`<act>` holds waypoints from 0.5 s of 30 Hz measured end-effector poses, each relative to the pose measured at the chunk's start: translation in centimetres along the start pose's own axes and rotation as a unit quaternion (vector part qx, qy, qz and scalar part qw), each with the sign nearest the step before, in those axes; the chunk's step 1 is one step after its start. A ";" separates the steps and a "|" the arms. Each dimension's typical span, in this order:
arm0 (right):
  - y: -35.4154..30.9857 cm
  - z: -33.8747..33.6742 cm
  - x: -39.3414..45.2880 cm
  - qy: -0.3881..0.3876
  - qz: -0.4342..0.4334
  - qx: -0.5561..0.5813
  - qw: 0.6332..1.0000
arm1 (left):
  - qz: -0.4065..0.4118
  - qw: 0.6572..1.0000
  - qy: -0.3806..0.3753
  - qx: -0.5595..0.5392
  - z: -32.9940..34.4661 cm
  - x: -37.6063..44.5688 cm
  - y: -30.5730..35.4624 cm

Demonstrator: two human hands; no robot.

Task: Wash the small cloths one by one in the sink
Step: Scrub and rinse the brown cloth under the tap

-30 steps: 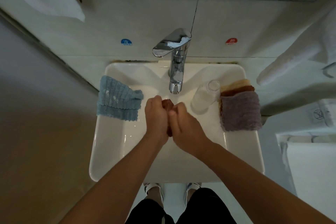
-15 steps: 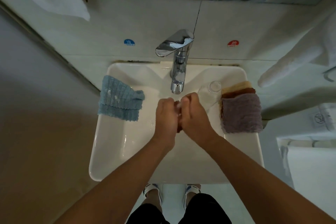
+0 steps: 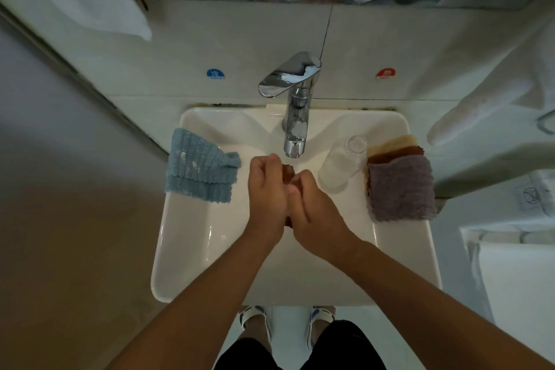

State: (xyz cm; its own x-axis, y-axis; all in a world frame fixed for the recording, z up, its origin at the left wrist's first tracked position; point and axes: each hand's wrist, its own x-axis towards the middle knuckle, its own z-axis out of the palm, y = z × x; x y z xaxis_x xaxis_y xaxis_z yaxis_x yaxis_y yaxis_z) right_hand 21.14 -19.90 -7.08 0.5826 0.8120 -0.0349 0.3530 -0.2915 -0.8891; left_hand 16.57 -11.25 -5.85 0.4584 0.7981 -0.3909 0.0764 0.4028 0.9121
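Both hands, left (image 3: 267,189) and right (image 3: 312,207), curl together around a brown cloth (image 3: 287,172), the grip pressed tight just under the tap (image 3: 295,117), probably to wring or rub it over the sink (image 3: 192,249). A blue cloth (image 3: 199,168) drapes the rim left of the grip; a glass (image 3: 342,165) and stacked cloths (image 3: 401,186) crowd its right, so free room lies nearer the body.

Glossy sink (image 3: 192,249), shiny metal faucet (image 3: 295,117), ribbed cloths (image 3: 199,170).

We grip a brown cloth (image 3: 287,172) w/ left hand (image 3: 267,189) & right hand (image 3: 312,204) over sink (image 3: 192,243), below faucet (image 3: 295,117).
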 end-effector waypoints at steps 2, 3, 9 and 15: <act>0.4 -0.5 0.7 0.038 0.004 0.021 0.999 | 0.009 0.999 -0.030 0.021 -0.1 -1.3 -0.6; 0.4 -0.7 1.1 0.077 0.012 0.035 0.996 | 0.011 0.998 -0.053 0.039 -0.2 -2.0 -0.9; -0.5 0.8 -0.8 -0.016 0.014 0.003 1.000 | 0.013 1.000 0.009 0.002 -0.9 -0.6 -0.5; -1.0 -0.3 0.4 0.043 0.021 0.028 0.998 | 0.040 0.999 -0.018 0.022 -0.5 -1.1 -0.5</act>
State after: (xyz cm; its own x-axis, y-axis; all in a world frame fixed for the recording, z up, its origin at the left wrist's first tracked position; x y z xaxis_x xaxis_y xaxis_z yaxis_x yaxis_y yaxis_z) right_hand 21.29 -19.42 -6.05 0.6573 0.7527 -0.0366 0.2867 -0.2946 -0.9116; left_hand 15.61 -12.10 -5.91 0.4961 0.8098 -0.3133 0.0776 0.3181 0.9449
